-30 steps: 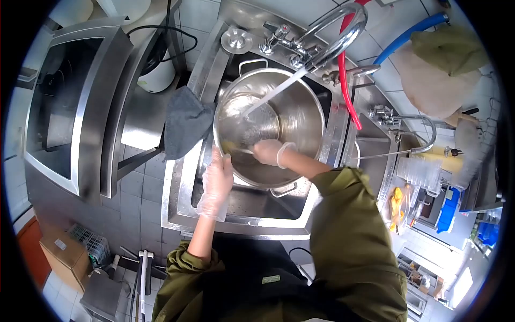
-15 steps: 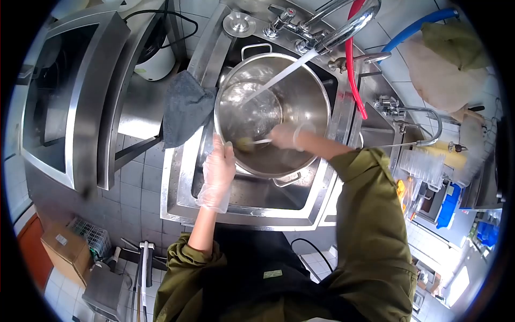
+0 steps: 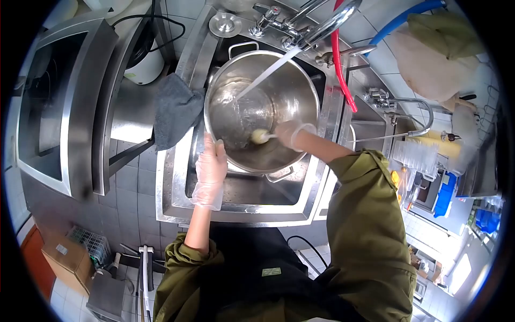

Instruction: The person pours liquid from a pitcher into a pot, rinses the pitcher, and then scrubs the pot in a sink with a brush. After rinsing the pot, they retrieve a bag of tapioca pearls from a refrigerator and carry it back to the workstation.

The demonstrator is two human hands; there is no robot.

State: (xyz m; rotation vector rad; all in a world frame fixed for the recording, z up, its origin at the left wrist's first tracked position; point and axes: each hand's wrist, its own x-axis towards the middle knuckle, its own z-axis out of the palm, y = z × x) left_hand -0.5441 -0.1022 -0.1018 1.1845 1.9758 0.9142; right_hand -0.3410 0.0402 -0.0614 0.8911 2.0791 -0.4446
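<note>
A large steel pot [image 3: 292, 102] stands in the sink [image 3: 252, 209], with water running into it from the faucet [image 3: 335, 24]. My gloved left hand [image 3: 211, 163] is closed on the pot's near left rim. Inside the pot, my gloved right hand [image 3: 287, 134] grips the white handle of a brush with a pale yellowish head [image 3: 260, 136], which is at the pot's inner wall. Shallow water covers the pot's bottom.
A grey cloth [image 3: 174, 112] hangs left of the pot. The round sink strainer [image 3: 225, 24] lies on the back ledge. A red hose [image 3: 341, 64] hangs at the right, near a second sink [image 3: 367, 123]. A steel appliance [image 3: 67, 107] fills the left side.
My right hand and the brush have moved within the pot, and the brush head now shows more clearly, nearer my hand. The whole view has shifted slightly.
</note>
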